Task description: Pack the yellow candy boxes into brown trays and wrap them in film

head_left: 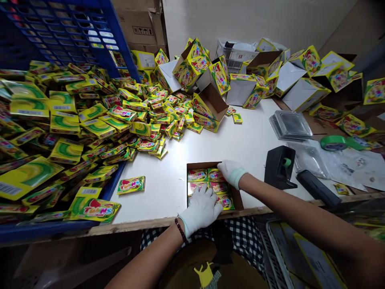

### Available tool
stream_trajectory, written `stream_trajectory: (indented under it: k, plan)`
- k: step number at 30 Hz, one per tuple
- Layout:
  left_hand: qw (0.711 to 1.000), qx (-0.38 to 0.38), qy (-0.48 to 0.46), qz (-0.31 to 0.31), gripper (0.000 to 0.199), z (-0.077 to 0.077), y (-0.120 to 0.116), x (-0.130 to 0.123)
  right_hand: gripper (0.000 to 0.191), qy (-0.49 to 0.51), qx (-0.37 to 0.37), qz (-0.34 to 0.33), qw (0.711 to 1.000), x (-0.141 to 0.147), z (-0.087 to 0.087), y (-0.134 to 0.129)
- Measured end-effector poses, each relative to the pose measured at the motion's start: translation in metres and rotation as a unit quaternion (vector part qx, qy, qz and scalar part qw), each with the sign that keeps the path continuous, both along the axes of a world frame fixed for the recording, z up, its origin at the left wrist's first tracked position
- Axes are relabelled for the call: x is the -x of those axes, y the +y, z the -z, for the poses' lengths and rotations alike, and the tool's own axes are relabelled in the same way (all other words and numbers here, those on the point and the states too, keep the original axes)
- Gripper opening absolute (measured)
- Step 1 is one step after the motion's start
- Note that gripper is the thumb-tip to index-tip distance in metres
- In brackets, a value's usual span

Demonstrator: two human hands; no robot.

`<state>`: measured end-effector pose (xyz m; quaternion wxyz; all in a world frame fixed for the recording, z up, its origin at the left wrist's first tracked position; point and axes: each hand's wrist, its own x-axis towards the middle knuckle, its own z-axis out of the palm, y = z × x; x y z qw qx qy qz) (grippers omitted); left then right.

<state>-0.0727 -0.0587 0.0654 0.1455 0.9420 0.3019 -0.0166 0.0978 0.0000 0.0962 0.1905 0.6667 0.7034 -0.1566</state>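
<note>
An open cardboard box (239,202) sits at the table's front edge with rows of small yellow-green "TWINS" packs (197,175) inside. My left hand (202,205), in a white glove, lies on the packs near the box's front left, fingers spread. At the far right corner, my gloved right hand (233,171) has its fingers bent over the box's rim; the hand covers part of that wall and a pack beneath. One loose pack (131,185) lies flat on the table, left of the box.
A big heap of packs (99,120) spills from a blue crate (87,34) at left. Printed cartons (192,68) stand along the back. To the right are a black tape dispenser (279,168), clear plastic lids (291,124), green tape (333,142) and a black bar-shaped object (318,188).
</note>
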Motion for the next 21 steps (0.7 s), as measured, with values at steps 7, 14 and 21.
stream_trajectory:
  k: [7,14,21]
  plan:
    - [1.000,0.022,0.003,-0.004,0.045,-0.002,-0.001,0.003,0.044,-0.052,-0.021,-0.060,0.997,0.011,0.022,-0.013]
    - [1.000,0.016,0.002,-0.019,0.046,0.002,-0.007,0.001,0.053,-0.082,-0.037,-0.089,0.992,0.021,0.037,-0.030]
    - [0.970,0.039,-0.222,-0.095,0.020,-0.001,0.015,0.042,0.056,-0.080,-0.014,-0.088,0.993,0.019,0.058,-0.035]
